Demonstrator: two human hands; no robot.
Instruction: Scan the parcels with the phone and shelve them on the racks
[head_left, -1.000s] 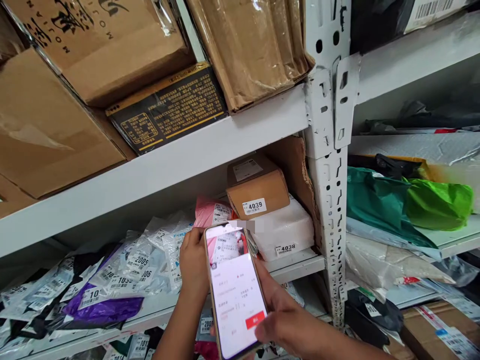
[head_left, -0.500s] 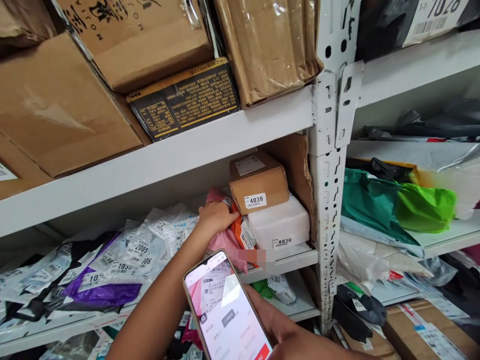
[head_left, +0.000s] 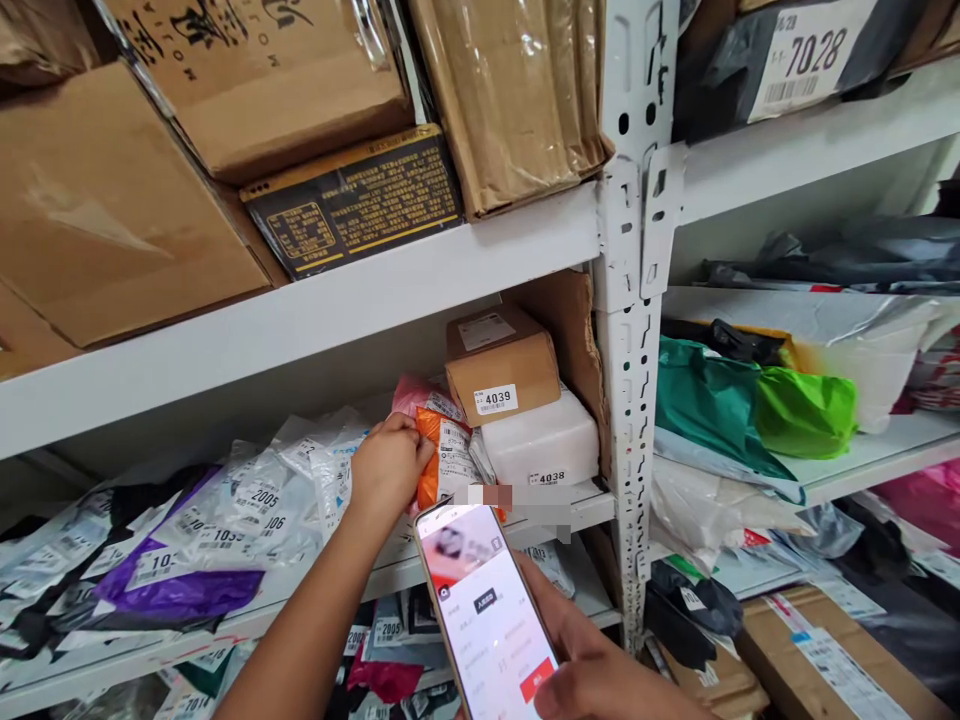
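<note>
My left hand (head_left: 388, 462) reaches into the middle shelf, fingers curled round the left edge of an orange plastic parcel bag (head_left: 429, 452) with a white printed label. Behind it and partly covered sits a pink parcel bag (head_left: 414, 391). In my right hand (head_left: 577, 660) is a smartphone (head_left: 480, 610), its lit screen facing me and my thumb over the red button near its lower edge. The screen's upper part shows a camera picture of orange and pink. Just right of the orange bag, a brown carton (head_left: 502, 365) labelled 4039 rests on a white wrapped parcel (head_left: 540, 440) labelled 4038.
Several clear and white bagged parcels (head_left: 262, 500) lie along the shelf to the left, with a purple bag (head_left: 180, 590) among them. Large cartons (head_left: 127, 210) fill the shelf above. A white perforated post (head_left: 626, 330) separates the right-hand shelves, which hold green bags (head_left: 705, 400).
My left hand has drawn the orange bag out from beside the pink one, so its label faces me more. The phone has shifted right and its screen picture differs. My view has turned slightly right.
</note>
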